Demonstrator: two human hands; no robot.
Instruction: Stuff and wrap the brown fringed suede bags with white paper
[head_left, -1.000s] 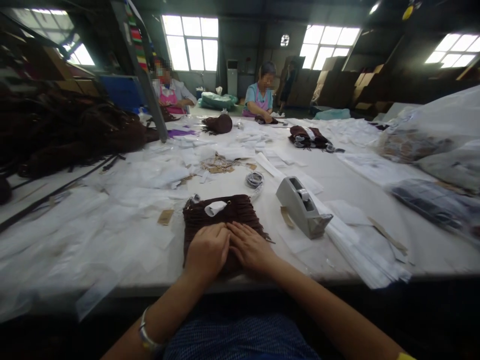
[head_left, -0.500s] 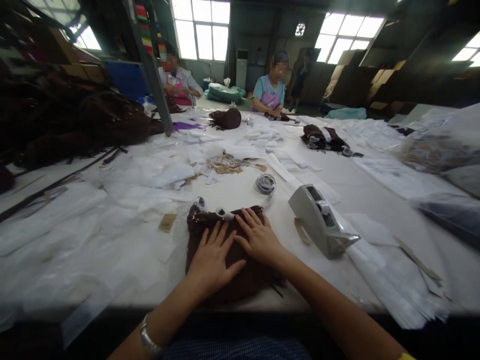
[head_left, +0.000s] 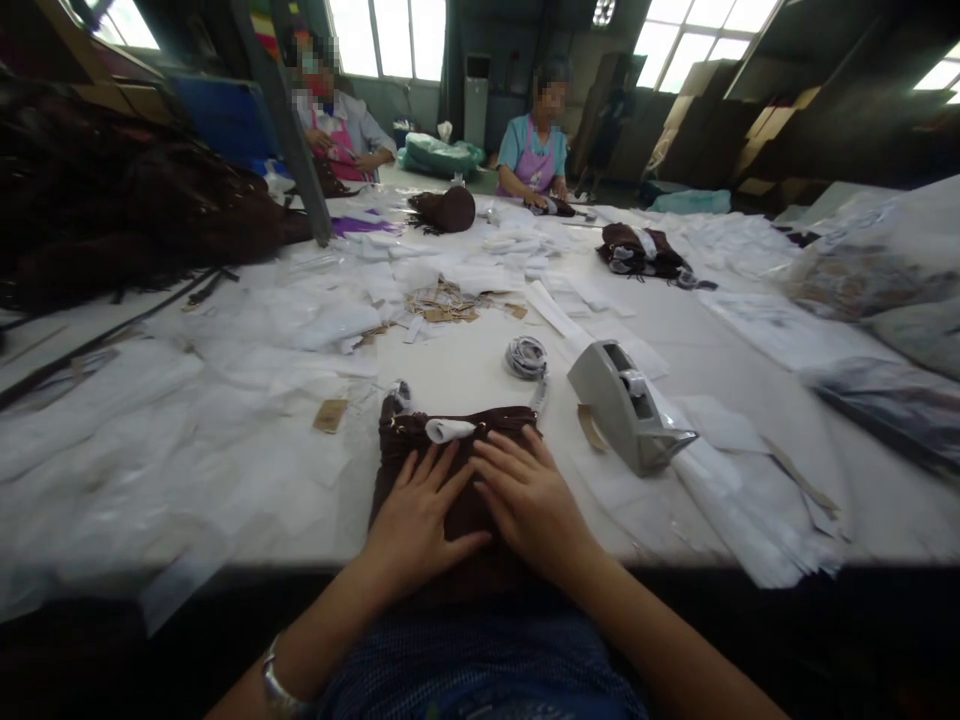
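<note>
A dark brown bag lies flat in front of me, its lower part reaching the table's near edge. My left hand rests flat on its left half, fingers spread and thumb pointing right. My right hand lies on the right half, fingers stretched out towards the bag's top. A small white roll of paper or foam sits at the gathered top edge, just beyond my fingertips. A coil of wrapped strap lies behind the bag's right corner and trails to it. Part of the bag is hidden under my hands.
A grey tape dispenser stands to the right, beside clear plastic bags. Plastic sheets cover the left side, with a brown tag. Farther off are a folded brown bag, a brown pile and two people working.
The bag has slid towards me, up to the table's near edge. My right hand has come down slightly from the top edge, and the white roll shows more. The camera view has tilted.
</note>
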